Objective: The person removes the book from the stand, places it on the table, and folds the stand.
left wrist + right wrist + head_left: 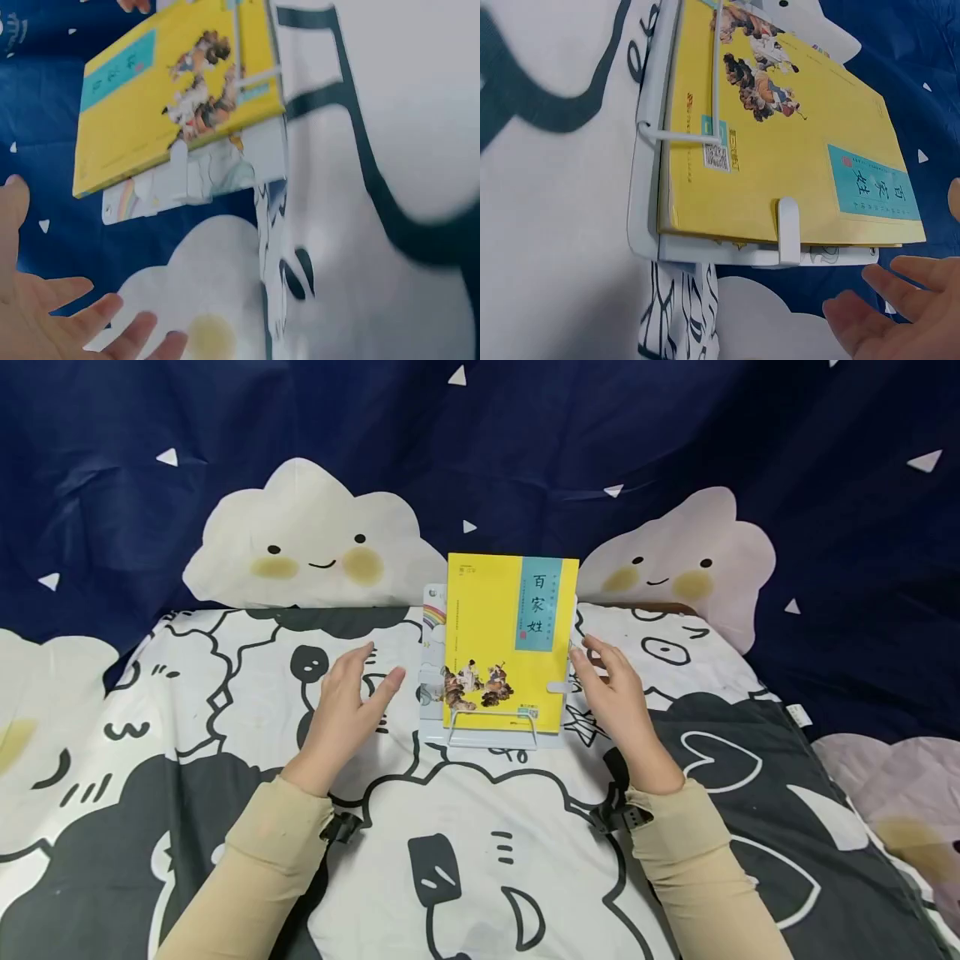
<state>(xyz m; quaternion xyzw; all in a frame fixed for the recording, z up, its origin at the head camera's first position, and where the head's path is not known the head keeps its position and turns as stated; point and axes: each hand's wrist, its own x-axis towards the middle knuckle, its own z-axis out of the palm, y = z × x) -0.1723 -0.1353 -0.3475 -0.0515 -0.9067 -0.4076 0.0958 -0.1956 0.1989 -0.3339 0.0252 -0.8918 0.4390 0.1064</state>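
A yellow book (487,627) with a blue title panel stands propped on a white book stand (432,693) printed with a rainbow. A wire bar crosses the book's lower edge, and a white side clip (788,232) overlaps its cover in the right wrist view. To the left of the stand, my left hand (345,714) is held in the air with fingers spread, holding nothing. My right hand (618,714) is at the stand's right side, its fingertips near the book's edge, fingers loosely extended. In the left wrist view another clip (178,172) sits at the book's left edge.
The stand rests on a bedspread (480,827) with black-and-white cartoon sheep drawings. Behind it hangs a dark blue cloth (525,443) patterned with smiling clouds and white triangles. A black strap (343,827) circles the left wrist, another (622,817) the right.
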